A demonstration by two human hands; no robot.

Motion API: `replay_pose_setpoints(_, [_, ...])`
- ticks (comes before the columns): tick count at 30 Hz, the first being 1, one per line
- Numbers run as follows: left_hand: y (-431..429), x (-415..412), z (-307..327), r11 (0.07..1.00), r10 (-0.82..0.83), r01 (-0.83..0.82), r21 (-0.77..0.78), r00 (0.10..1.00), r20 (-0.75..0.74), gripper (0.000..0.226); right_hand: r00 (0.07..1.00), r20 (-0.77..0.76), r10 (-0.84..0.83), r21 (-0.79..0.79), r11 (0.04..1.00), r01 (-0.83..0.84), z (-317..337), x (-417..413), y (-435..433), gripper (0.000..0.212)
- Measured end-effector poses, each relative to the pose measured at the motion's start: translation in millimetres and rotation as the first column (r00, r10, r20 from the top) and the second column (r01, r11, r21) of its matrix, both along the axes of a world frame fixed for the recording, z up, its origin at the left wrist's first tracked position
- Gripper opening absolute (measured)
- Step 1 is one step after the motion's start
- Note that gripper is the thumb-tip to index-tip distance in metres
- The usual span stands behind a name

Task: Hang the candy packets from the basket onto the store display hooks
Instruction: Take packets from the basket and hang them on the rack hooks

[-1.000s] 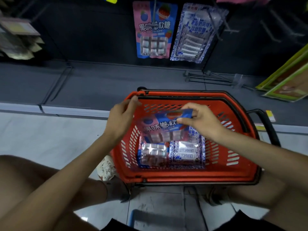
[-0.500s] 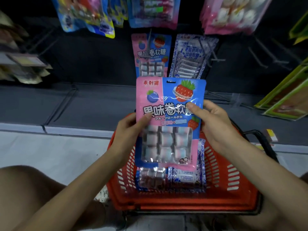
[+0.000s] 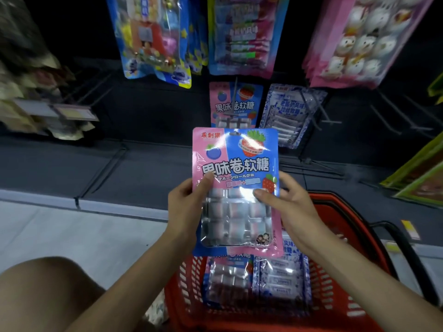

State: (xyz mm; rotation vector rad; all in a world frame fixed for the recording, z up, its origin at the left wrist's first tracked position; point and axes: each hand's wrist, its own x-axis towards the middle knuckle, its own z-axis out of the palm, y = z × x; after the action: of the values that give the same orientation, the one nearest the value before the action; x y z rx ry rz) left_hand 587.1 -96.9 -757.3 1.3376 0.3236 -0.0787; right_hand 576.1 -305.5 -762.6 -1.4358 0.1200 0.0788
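Candy packet [image 3: 236, 164], pink and blue, stands upright between your two hands. Its long axis runs vertically, its printed face is toward you, and its hang-hole end points up at the display. Your left hand [image 3: 184, 207] grips the left edge with the thumb on the front. Your right hand [image 3: 294, 212] grips the right edge, thumb pressed on the clear window. You hold it above the red basket [image 3: 335, 295], just below a matching hung packet [image 3: 236, 104]. Beside that hangs a blue-and-white packet [image 3: 291, 113]. Two spare packets [image 3: 227, 276] lie flat in the basket.
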Motion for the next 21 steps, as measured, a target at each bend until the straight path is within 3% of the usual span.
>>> replay_pose_setpoints(5, [11,15,0,0.997,-0.070,0.066,-0.050,0.995,-0.069,0.026,0.998,0.041,-0.054,0.013,0.999,0.053,0,9,8,0.048])
replay_pose_setpoints(11, [16,30,-12,0.995,-0.095,0.095,0.027,0.995,0.029,0.022,0.994,0.029,-0.102,0.025,0.995,0.102,-3,23,11,0.047])
replay_pose_setpoints(21, [9,36,-11,0.999,-0.037,0.037,0.003,0.997,0.073,0.036,0.989,0.043,-0.145,0.033,0.989,0.144,-6,40,12,0.049])
